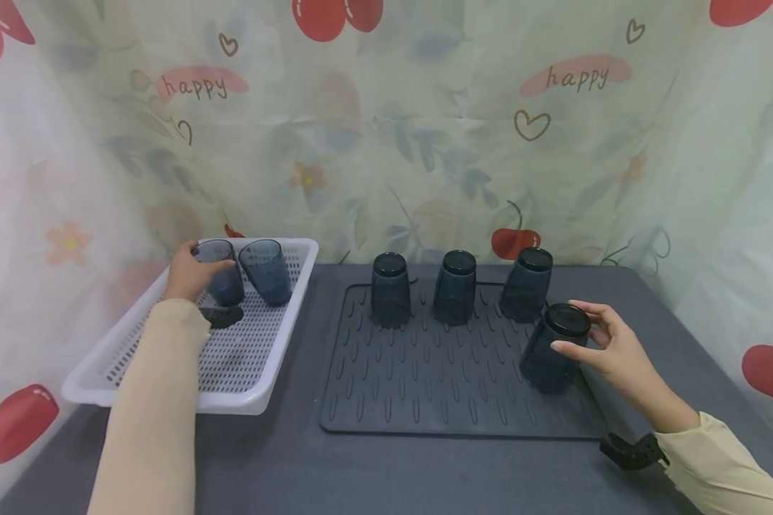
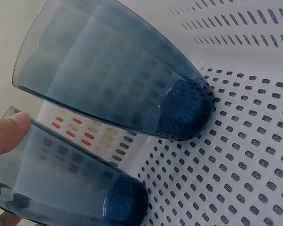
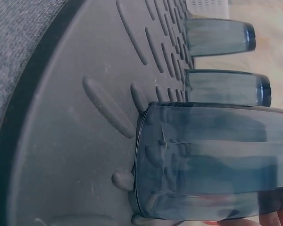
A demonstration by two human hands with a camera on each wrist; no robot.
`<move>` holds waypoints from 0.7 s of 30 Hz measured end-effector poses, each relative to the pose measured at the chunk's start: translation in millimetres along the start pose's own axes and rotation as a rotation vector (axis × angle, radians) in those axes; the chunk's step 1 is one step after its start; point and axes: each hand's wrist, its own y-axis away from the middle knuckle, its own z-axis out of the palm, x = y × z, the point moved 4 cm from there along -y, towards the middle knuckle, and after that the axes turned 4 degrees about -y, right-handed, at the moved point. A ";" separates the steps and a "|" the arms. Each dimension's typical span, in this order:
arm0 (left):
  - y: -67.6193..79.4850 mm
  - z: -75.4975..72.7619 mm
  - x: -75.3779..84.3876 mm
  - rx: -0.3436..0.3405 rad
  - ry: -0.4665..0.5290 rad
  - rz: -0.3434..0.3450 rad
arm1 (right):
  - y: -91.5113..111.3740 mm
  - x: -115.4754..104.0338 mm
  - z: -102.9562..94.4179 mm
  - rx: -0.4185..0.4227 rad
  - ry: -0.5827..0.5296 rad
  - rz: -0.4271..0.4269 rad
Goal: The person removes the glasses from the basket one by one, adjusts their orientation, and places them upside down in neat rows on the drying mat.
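In the white basket on the left, my left hand (image 1: 191, 273) grips a blue tinted drinking glass (image 1: 225, 285) near its rim, thumb on one side and fingers on the other. A second glass (image 1: 267, 273) leans beside it, mouth up; both show large in the left wrist view. My right hand (image 1: 608, 345) holds another blue glass (image 1: 550, 357) upside down at the right side of the dark drying mat (image 1: 418, 408). In the right wrist view this glass's rim (image 3: 140, 160) meets the ribbed mat, and fingertips (image 3: 271, 219) show near its base.
Behind the held glass, three upside-down glasses stand in a row on the mat: a left one (image 1: 390, 293), a middle one (image 1: 455, 290) and a right one (image 1: 526, 286). The perforated basket (image 1: 267, 372) sits left of the mat. A patterned curtain (image 1: 386, 143) encloses the grey table (image 1: 360, 472).
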 end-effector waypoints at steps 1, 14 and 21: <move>-0.2 -0.4 -0.2 -0.001 -0.002 0.002 | 0.1 -0.3 0.0 -0.001 -0.004 -0.002; 2.1 0.4 2.5 0.000 -0.019 -0.008 | 1.0 0.6 0.0 -0.017 -0.015 0.005; 3.1 0.3 1.6 -0.004 -0.011 -0.014 | 0.1 0.5 1.3 -0.020 -0.031 -0.012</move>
